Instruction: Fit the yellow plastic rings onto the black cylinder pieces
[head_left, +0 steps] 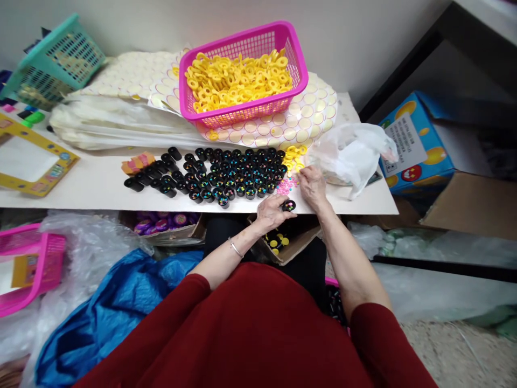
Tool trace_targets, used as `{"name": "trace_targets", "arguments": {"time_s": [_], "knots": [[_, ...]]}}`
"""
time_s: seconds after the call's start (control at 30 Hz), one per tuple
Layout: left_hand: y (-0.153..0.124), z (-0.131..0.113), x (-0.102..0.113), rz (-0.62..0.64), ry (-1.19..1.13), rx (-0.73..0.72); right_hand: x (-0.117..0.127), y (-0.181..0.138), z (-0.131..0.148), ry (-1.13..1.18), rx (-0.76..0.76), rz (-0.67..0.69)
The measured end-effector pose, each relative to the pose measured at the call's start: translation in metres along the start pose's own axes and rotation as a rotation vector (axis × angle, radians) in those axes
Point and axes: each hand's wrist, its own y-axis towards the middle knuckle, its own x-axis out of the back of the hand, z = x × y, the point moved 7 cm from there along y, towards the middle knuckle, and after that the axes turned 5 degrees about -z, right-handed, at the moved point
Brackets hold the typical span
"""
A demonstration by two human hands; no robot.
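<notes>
My left hand (271,213) is closed round a small black cup (288,205) with coloured beads inside, at the front edge of the white table (100,186). My right hand (312,186) rests just behind it, fingers curled over a small pile of pink beads (287,187); what they pinch is hidden. Rows of several black cups (226,172), most filled with coloured beads, stand to the left of both hands. A few yellow rings (294,155) lie loose behind the pink pile.
A pink basket (291,51) of yellow rings sits on stacked sticker sheets at the back. A teal basket (56,59) stands far left, a white plastic bag (351,151) right. An open cardboard box (301,242) with yellow pieces sits on my lap. A blue carton (416,145) stands right.
</notes>
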Motion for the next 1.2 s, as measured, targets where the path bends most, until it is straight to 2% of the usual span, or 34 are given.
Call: {"name": "trace_targets", "arguments": {"time_s": [0.1, 0.17, 0.27, 0.33, 0.43, 0.63, 0.9, 1.2], "knots": [[0.000, 0.000, 0.001, 0.011, -0.012, -0.010, 0.025, -0.012, -0.005, 0.238, -0.083, -0.153], [-0.001, 0.001, 0.001, 0.031, -0.031, -0.016, 0.036, -0.028, -0.007, 0.464, -0.193, -0.184], [-0.002, 0.003, 0.003, 0.044, -0.075, -0.044, 0.034, -0.055, -0.001, 0.761, -0.386, -0.085], [-0.003, 0.003, 0.004, 0.037, -0.118, -0.083, 0.028, -0.070, 0.009, 0.856, -0.457, 0.006], [-0.003, 0.006, 0.005, 0.035, -0.188, -0.112, 0.021, -0.082, 0.024, 0.870, -0.457, 0.085], [-0.003, 0.011, 0.012, -0.022, -0.338, -0.053, 0.012, -0.081, 0.031, 0.841, -0.424, 0.084], [-0.003, -0.006, 0.016, -0.064, -0.456, 0.079, 0.006, -0.082, 0.027, 0.795, -0.440, 0.067], [0.000, -0.001, 0.006, -0.046, -0.568, 0.324, -0.005, -0.091, 0.026, 0.890, -0.617, 0.051]]}}
